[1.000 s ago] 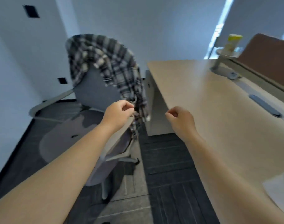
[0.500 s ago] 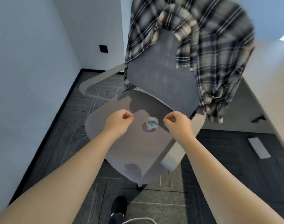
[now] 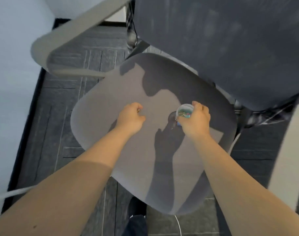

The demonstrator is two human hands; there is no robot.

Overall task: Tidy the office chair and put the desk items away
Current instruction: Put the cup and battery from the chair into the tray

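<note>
I look straight down on the grey seat [image 3: 121, 92] of the office chair, with its dark backrest [image 3: 230, 48] at the top right. My right hand [image 3: 195, 120] is shut on a small clear round tub of coloured paper clips [image 3: 184, 112], held just above the seat. A small blue bit [image 3: 178, 123] shows right under the tub. My left hand [image 3: 130, 118] hovers over the middle of the seat with its fingers curled shut. A tiny gold glint [image 3: 138, 110] sits at its fingertips; I cannot tell whether it is held. The plaid shirt [image 3: 267, 116] hangs behind the backrest, mostly hidden.
Pale armrests flank the seat, the left armrest [image 3: 68, 40] high and the right armrest [image 3: 281, 150] close by my forearm. A light wall [image 3: 12, 82] runs along the left. The floor is dark carpet tile [image 3: 56, 133], with a white cable [image 3: 10, 193] and my shoe [image 3: 136, 208].
My view has dropped from the desk and shirt to the chair seat. My right hand has closed on the clip tub that stood on the seat and raised it slightly.
</note>
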